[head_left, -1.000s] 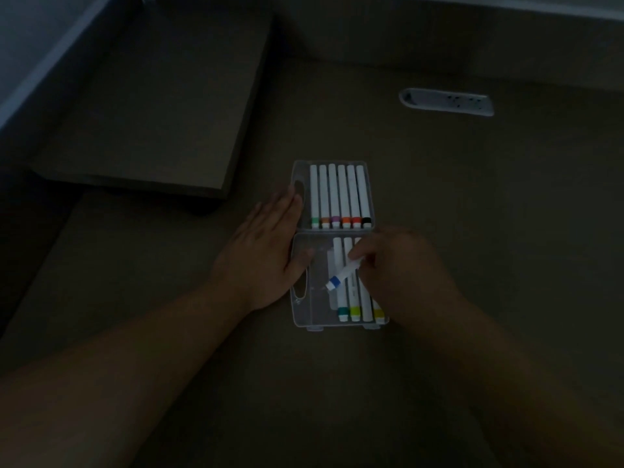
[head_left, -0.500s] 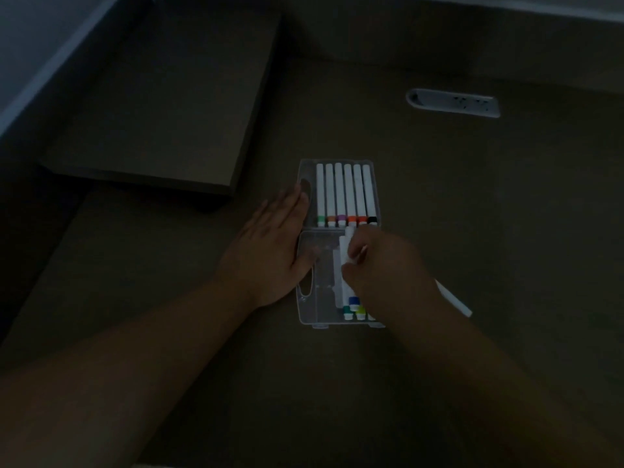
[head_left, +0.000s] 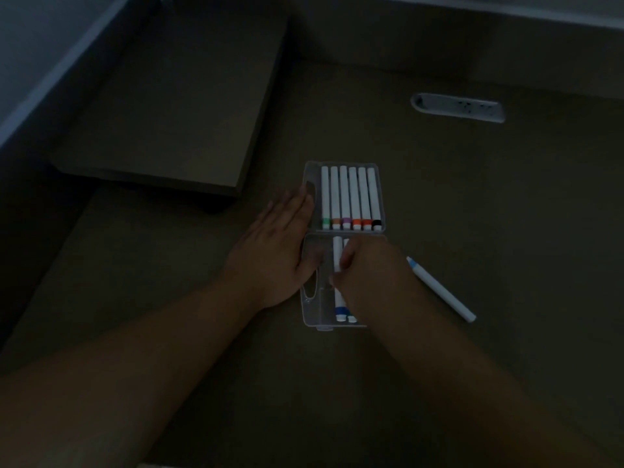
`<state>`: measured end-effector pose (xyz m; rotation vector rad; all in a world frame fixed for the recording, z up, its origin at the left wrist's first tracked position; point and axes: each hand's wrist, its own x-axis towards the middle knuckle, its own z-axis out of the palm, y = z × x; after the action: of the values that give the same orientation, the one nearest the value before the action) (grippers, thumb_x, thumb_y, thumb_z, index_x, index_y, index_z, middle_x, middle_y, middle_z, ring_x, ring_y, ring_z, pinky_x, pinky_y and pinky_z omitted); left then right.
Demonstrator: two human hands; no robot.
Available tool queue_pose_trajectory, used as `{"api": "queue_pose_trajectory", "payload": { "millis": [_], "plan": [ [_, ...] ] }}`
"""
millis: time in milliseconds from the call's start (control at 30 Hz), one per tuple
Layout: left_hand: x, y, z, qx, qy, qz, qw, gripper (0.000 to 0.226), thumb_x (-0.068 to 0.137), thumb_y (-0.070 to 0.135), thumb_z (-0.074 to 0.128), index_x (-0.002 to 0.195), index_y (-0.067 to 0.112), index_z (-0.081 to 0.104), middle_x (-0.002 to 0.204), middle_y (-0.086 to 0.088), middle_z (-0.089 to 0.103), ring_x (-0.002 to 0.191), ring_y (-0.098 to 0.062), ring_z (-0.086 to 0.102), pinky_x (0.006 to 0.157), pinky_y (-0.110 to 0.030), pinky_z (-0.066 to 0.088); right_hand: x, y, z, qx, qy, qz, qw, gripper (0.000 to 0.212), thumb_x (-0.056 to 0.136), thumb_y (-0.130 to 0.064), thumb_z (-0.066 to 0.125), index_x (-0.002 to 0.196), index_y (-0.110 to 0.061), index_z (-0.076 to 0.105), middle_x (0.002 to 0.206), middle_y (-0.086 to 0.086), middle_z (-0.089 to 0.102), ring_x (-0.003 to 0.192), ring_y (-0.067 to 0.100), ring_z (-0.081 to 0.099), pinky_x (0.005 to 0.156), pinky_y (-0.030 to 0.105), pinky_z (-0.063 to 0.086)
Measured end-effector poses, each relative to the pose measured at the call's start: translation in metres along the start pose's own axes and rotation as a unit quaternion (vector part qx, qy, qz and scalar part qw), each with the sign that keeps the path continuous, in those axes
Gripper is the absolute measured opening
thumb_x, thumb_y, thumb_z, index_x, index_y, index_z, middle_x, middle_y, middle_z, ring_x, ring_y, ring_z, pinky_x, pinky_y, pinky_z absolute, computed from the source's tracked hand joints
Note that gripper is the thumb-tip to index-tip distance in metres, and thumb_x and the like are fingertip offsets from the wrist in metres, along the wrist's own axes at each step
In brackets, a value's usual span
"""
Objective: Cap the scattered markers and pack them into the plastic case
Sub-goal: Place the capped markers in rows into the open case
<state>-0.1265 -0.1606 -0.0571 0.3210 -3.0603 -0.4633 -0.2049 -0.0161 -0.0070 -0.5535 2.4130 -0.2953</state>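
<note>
Blue-capped marker [head_left: 338,285] now seated lengthwise, cap toward person | right hand [head_left: 368,275] pinching it | left hand [head_left: 273,251] flat, empty

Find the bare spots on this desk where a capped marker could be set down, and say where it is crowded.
Free: desk between the power strip and the plastic case; also right of the loose marker. Crowded: around the case, where the left hand and right hand work.

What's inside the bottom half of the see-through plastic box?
In the near half of the clear plastic case, a white marker with a blue cap and another cap end beside it show. The right hand covers the rest.
</note>
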Motion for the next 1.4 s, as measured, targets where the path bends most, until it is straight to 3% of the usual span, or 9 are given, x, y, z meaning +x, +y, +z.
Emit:
{"api": "queue_pose_trajectory", "payload": {
  "millis": [100,333,400,467,567,733,1133,1267,1400],
  "plan": [
    [-0.001,0.000,0.000,-0.001,0.000,0.004,1.000,0.082,0.095,0.065,0.025,0.156,0.019,-0.004,0.164,0.002,-0.009,0.150,-0.010,-0.006,0.121,-0.032,-0.001,0.005,0.000,-0.001,-0.011,-0.007,0.001,1.000,0.035,0.091,-0.028,0.066,0.120,-0.012,0.059,0.121,0.007,0.061,0.109,0.019,0.058,0.089,0.029,0.043],
    [0.000,0.000,0.002,-0.005,0.001,0.000,1.000,0.082,0.095,0.066,0.026,0.156,0.022,-0.006,0.164,0.004,-0.011,0.149,-0.009,-0.007,0.121,-0.034,0.000,-0.001,-0.003,-0.017,-0.001,-0.084,0.025,0.996,0.038,0.094,-0.033,0.062,0.125,-0.012,0.056,0.123,0.009,0.059,0.112,0.021,0.058,0.100,0.038,0.047],
    [0.001,0.000,0.003,-0.011,-0.005,-0.007,1.000,0.083,0.093,0.069,0.025,0.156,0.024,-0.007,0.163,0.006,-0.013,0.150,-0.010,-0.008,0.121,-0.035,0.001,-0.014,0.017,-0.026,0.053,-0.046,0.034,0.997,0.026,0.095,-0.034,0.059,0.116,-0.019,0.060,0.108,0.002,0.062,0.099,0.015,0.062,0.092,0.038,0.052],
    [0.000,-0.001,0.003,-0.017,-0.007,-0.004,1.000,0.083,0.094,0.068,0.025,0.156,0.024,-0.006,0.163,0.007,-0.013,0.150,-0.010,-0.008,0.120,-0.033,-0.001,-0.028,0.049,-0.040,0.095,0.055,0.052,0.993,0.015,0.093,-0.033,0.062,0.105,-0.025,0.063,0.092,-0.005,0.060,0.084,0.008,0.059,0.080,0.033,0.053],
    [0.000,0.000,0.002,-0.014,-0.002,-0.001,1.000,0.081,0.095,0.066,0.025,0.156,0.023,-0.006,0.163,0.007,-0.013,0.150,-0.009,-0.008,0.121,-0.034,0.000,-0.039,0.090,-0.057,0.053,0.136,0.104,0.984,0.022,0.086,-0.034,0.072,0.105,-0.024,0.067,0.090,-0.004,0.059,0.081,0.011,0.055,0.071,0.034,0.050],
    [0.000,0.001,0.001,-0.022,-0.012,-0.008,1.000,0.081,0.095,0.065,0.027,0.156,0.025,-0.007,0.163,0.009,-0.015,0.150,-0.008,-0.008,0.121,-0.036,0.002,-0.040,0.108,-0.053,-0.003,0.060,0.130,0.990,0.032,0.083,-0.037,0.074,0.111,-0.026,0.064,0.092,-0.006,0.058,0.088,0.014,0.058,0.078,0.036,0.052],
    [0.000,0.003,-0.001,-0.009,-0.013,-0.016,1.000,0.082,0.094,0.065,0.030,0.156,0.024,-0.005,0.163,0.006,-0.011,0.149,-0.007,-0.009,0.118,-0.032,-0.002,-0.028,0.122,-0.040,-0.020,0.125,0.080,0.989,0.024,0.093,-0.028,0.060,0.116,-0.028,0.064,0.080,-0.009,0.048,0.074,0.009,0.048,0.066,0.028,0.042],
    [0.000,0.003,-0.001,-0.007,-0.009,-0.018,1.000,0.082,0.094,0.064,0.032,0.156,0.024,-0.004,0.163,0.007,-0.012,0.148,-0.007,-0.008,0.116,-0.030,-0.004,-0.024,0.126,-0.044,-0.034,0.112,0.069,0.991,0.024,0.093,-0.029,0.060,0.117,-0.029,0.063,0.076,-0.013,0.045,0.066,0.002,0.043,0.056,0.023,0.037],
    [-0.001,0.003,-0.002,-0.012,-0.014,-0.019,1.000,0.083,0.093,0.065,0.032,0.156,0.026,-0.007,0.162,0.009,-0.014,0.147,-0.005,-0.010,0.116,-0.030,-0.005,-0.024,0.122,-0.054,-0.086,0.074,0.002,0.994,0.022,0.092,-0.026,0.059,0.113,-0.035,0.062,0.103,-0.007,0.060,0.093,0.012,0.056,0.080,0.030,0.049]
  ]
}}
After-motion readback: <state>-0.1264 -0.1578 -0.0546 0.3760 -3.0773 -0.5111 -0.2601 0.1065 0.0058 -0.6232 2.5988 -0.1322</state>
